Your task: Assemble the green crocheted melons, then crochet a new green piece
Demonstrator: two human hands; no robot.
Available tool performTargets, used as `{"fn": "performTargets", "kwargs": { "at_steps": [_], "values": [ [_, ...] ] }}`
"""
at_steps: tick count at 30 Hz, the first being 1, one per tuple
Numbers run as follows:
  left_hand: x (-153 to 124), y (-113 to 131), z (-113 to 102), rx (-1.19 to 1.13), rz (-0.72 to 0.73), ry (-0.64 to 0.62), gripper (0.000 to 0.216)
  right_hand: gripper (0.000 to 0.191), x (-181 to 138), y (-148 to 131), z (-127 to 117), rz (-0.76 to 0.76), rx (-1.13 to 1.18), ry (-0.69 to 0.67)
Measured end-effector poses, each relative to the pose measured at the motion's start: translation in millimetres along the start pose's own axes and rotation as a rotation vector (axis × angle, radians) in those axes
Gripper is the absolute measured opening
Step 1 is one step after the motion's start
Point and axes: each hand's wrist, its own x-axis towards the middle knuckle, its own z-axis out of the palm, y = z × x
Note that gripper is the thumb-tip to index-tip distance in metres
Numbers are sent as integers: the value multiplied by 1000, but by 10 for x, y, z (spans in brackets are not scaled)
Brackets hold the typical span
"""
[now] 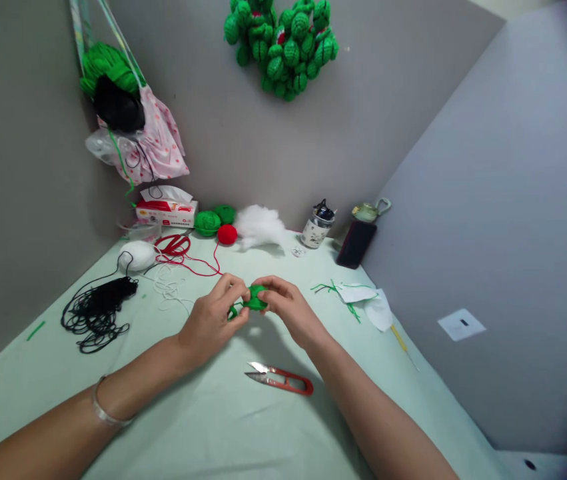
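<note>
Both my hands meet over the middle of the pale green table [213, 427]. Between them is a small green crocheted piece [254, 298]. My left hand [213, 317] pinches its left side, fingers closed, with a loop of green yarn hanging under the thumb. My right hand [288, 308] grips its right side with closed fingers. A silver bracelet circles my left wrist. Red-handled thread snips [278, 378] lie on the table just in front of my hands.
Black yarn [96, 310], a white ball [137, 255], red yarn [176, 247], green and red balls [216, 223], white stuffing [260, 227], a tissue box [166, 212], a jar [317, 227], a phone [356, 243], paper scraps [368, 300] and a hook [403, 341] ring the table. Green crocheted pieces [283, 43] hang on the wall.
</note>
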Motion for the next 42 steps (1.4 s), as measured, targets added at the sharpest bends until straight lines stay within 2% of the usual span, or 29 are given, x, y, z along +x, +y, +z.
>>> {"fn": "performTargets", "kwargs": {
  "at_steps": [9, 14, 19, 22, 24, 26, 31, 37, 42],
  "values": [
    [-13, 45, 24, 77, 81, 2, 13, 26, 78, 177, 45, 86, 233, 82],
    [-61, 44, 42, 95, 96, -36, 13, 21, 145, 172, -46, 86, 270, 127],
    [-110, 62, 84, 22, 89, -198, 16, 26, 247, 55, -317, 61, 289, 211],
    [-69, 62, 63, -61, 83, -340, 16, 32, 249, -20, -426, 41, 283, 211],
    [-17, 59, 18, -99, 60, -387, 19, 36, 225, -49, -431, 27, 266, 187],
    [33, 62, -37, -124, 9, -355, 20, 41, 189, -58, -388, 20, 244, 145],
    [62, 87, -101, -170, -140, -50, 22, 45, 88, -26, -180, 30, 184, 28],
    [22, 55, -77, -114, 22, 65, 20, 42, -17, -26, 7, 12, 150, -45],
    [38, 47, -105, 27, 85, 56, 15, 36, -46, -53, 42, -47, 98, -2]
  ]
}}
